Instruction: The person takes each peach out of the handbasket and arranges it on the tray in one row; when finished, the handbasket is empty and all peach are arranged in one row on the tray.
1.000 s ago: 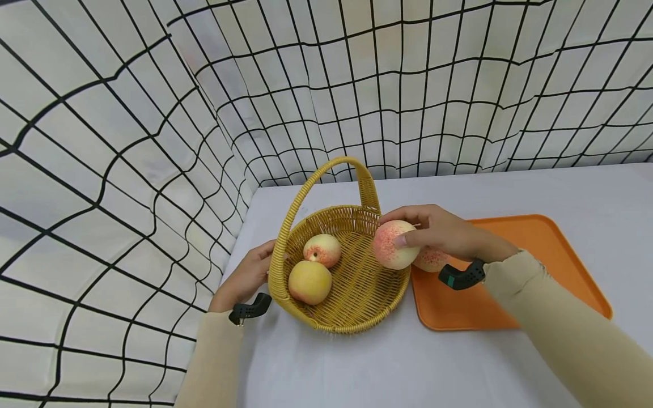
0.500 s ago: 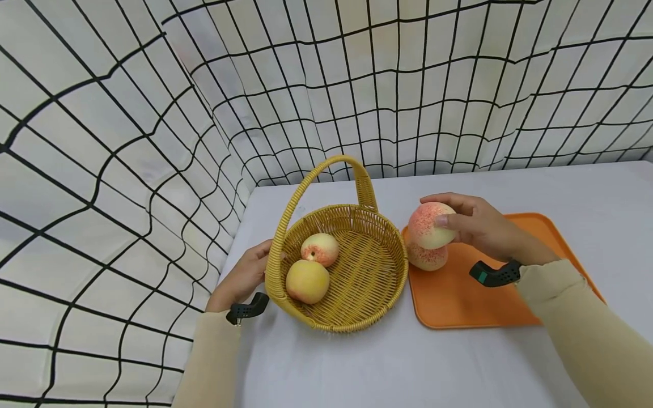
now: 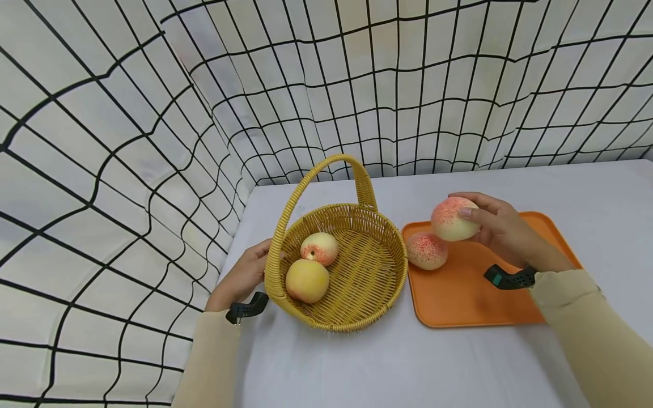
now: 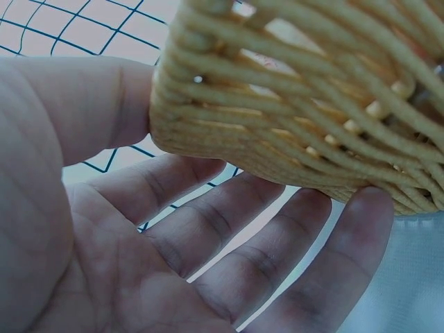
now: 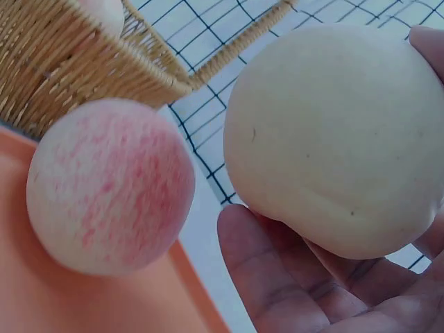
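Right now the right hand [image 3: 502, 229] grips a peach [image 3: 453, 219], fingers curled around it, held above the orange tray [image 3: 474, 294]. Just below it, 1 speckled peach [image 3: 427, 250] lies on the tray's near-left corner. Over at the wicker basket [image 3: 352, 294], the left hand [image 3: 244, 276] rests with straight fingers against the outer wall; 2 peaches [image 3: 308, 281] sit inside.
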A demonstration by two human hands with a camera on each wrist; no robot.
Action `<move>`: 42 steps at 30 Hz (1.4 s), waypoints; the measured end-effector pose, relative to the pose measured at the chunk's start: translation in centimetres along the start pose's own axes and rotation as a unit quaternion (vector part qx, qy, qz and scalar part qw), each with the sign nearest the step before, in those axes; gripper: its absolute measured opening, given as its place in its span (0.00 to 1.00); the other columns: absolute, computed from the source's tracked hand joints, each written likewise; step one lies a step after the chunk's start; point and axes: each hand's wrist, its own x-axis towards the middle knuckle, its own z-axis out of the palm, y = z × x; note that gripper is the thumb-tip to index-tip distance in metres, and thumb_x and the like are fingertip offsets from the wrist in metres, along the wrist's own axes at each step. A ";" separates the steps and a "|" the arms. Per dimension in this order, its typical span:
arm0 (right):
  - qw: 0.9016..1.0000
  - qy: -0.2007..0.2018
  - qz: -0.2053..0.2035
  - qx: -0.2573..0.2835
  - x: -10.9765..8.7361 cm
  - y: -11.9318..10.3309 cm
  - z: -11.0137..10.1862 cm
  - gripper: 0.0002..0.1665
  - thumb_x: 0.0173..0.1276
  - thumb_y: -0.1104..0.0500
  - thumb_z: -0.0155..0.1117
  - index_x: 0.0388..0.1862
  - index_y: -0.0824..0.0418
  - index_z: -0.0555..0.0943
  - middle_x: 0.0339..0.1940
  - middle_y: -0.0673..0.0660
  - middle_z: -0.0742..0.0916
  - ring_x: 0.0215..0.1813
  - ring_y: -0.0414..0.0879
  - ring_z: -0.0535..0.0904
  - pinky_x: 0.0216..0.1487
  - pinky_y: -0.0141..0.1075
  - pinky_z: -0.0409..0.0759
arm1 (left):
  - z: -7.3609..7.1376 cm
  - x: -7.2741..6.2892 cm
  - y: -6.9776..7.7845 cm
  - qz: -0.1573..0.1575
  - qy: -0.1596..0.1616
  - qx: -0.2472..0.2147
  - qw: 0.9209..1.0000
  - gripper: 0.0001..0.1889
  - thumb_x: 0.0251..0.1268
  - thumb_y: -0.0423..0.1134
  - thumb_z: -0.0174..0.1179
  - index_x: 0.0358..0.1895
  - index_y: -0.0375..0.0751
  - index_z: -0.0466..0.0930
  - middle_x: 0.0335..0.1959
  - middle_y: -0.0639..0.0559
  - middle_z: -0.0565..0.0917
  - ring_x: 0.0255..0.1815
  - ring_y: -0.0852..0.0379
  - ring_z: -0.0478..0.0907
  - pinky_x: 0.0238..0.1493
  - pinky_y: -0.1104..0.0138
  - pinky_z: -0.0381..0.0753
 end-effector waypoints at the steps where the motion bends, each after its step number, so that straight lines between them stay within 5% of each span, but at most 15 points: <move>1: 1.000 0.004 0.001 0.000 -0.1 0.2 -0.2 0.19 0.85 0.61 0.49 0.70 0.54 0.75 0.60 0.52 0.84 0.52 0.44 0.85 0.53 0.36 0.86 | 0.0 0.0 0.0 -0.001 0.000 0.000 1.000 0.22 0.84 0.43 0.53 0.71 0.36 0.74 0.48 0.42 0.82 0.42 0.55 0.82 0.42 0.62 0.85; 24: 0.993 0.106 0.050 0.008 -1.4 3.6 -1.9 0.13 0.83 0.58 0.57 0.62 0.55 0.73 0.51 0.47 0.85 0.42 0.40 0.81 0.41 0.28 0.82 | 0.1 -0.1 0.2 0.002 -0.003 -0.005 1.000 0.21 0.84 0.41 0.52 0.70 0.34 0.74 0.49 0.42 0.81 0.42 0.55 0.82 0.42 0.62 0.85; 37: 0.980 0.134 0.077 -0.126 -1.6 4.4 -2.1 0.20 0.83 0.49 0.57 0.69 0.48 0.72 0.55 0.38 0.82 0.51 0.36 0.77 0.47 0.25 0.80 | 0.1 -0.2 0.4 -0.002 -0.001 -0.009 1.000 0.21 0.84 0.40 0.52 0.70 0.34 0.73 0.47 0.45 0.82 0.40 0.56 0.82 0.40 0.63 0.85; 42: 0.982 0.134 0.075 -0.108 -1.7 4.5 -1.9 0.18 0.82 0.50 0.58 0.67 0.47 0.73 0.54 0.39 0.82 0.50 0.36 0.78 0.46 0.26 0.81 | 0.2 -0.3 0.4 -0.003 -0.001 -0.008 1.000 0.21 0.84 0.41 0.52 0.71 0.35 0.73 0.48 0.44 0.82 0.40 0.56 0.82 0.40 0.63 0.85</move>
